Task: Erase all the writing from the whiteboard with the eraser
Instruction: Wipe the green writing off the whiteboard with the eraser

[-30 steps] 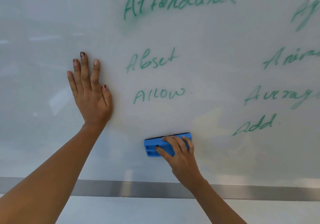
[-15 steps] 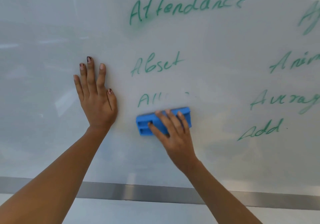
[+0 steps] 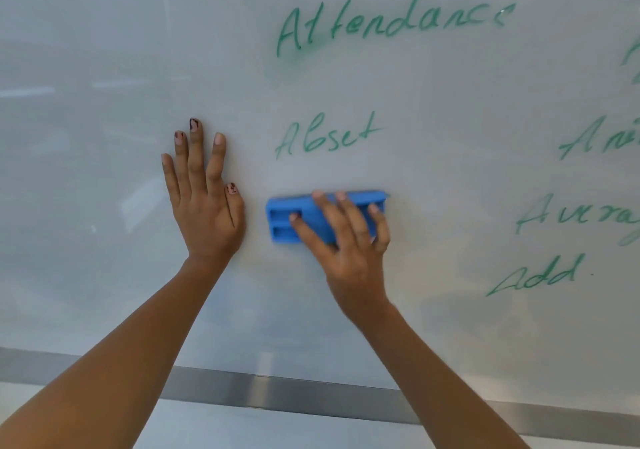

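The whiteboard [image 3: 104, 275] fills the view and carries green handwriting. My right hand [image 3: 349, 240] holds the blue eraser [image 3: 282, 221] flat against the board, thumb in its recess and fingers reaching its top edge. The eraser lies level just under the word "Abset" [image 3: 325, 136]. Higher up stands "Attendance" [image 3: 394, 18], with a green smear below its first letters. My left hand [image 3: 204, 199] presses flat on the board with straight fingers, just left of the eraser and not touching it.
More green words run down the right side: "Ani" [image 3: 599, 140], "Avera" [image 3: 575, 214] and "Add" [image 3: 536, 277], partly cut by the frame edge. A metal rail [image 3: 277, 393] borders the board's bottom.
My right hand slid the eraser upward across the word "Allow", which no longer shows. The left hand stayed flat in the same spot on the board.
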